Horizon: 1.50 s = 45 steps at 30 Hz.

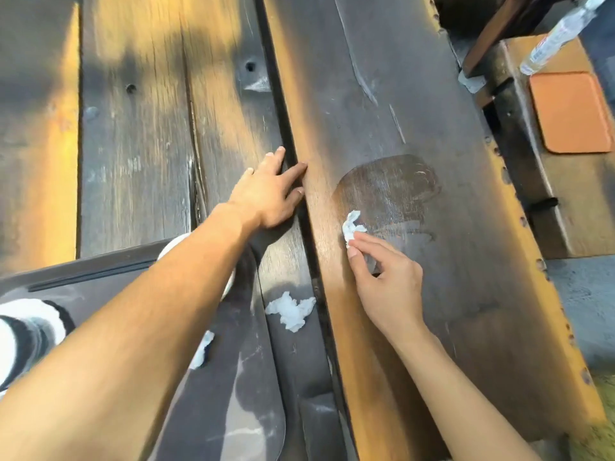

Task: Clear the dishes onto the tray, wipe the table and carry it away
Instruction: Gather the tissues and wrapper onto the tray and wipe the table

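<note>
Table (432,294) damp; right hand (386,281) presses tissue (352,227) down

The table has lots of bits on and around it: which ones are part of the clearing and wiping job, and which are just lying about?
Part of the job:
- crumpled tissue pressed to the table by the right hand
- damp wiped patch
- dark tray with white dishes
- loose tissue wad near the tray's edge
- left hand braced flat on the planks

Just lying about:
- plastic bottle
- orange pad on the bench
</note>
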{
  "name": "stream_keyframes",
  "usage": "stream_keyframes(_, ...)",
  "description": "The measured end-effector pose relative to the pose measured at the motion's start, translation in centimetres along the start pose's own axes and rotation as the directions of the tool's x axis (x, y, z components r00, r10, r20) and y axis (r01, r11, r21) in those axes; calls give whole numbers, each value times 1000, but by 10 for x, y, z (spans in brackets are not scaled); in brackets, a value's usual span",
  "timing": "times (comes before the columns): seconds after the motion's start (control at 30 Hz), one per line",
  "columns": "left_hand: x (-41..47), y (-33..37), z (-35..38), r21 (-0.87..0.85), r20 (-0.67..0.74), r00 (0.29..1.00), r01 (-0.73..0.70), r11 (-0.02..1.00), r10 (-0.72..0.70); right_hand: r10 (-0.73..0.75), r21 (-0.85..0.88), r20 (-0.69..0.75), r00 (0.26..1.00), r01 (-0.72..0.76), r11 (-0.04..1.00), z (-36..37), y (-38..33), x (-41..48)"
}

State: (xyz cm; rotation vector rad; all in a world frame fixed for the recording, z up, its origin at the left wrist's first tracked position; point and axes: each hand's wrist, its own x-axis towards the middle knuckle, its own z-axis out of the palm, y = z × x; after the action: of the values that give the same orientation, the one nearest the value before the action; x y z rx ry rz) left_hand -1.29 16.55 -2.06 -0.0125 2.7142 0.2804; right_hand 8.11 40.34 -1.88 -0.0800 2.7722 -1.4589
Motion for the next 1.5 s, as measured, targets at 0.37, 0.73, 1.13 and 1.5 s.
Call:
stream_keyframes(0.37,-105,-73,-62,-97,-131,991,-23,995,10,-344,-196,499,796,490,850,43,-14,-92)
stream_keyframes(0.73,-237,-141,-34,-285,-243,955,99,953,-172,-342,-74,286,895,377,923,55,-87,-124)
stream_keyframes(1.13,-317,-120,89,-141,150,955,278,950,-257,-228,-287,463,856,388,876,114,-91,-188)
stream_keyframes(1.5,-334,-122,113,-175,24,975,220,960,-219,-55,-222,455,889,173,960,90,-102,-182)
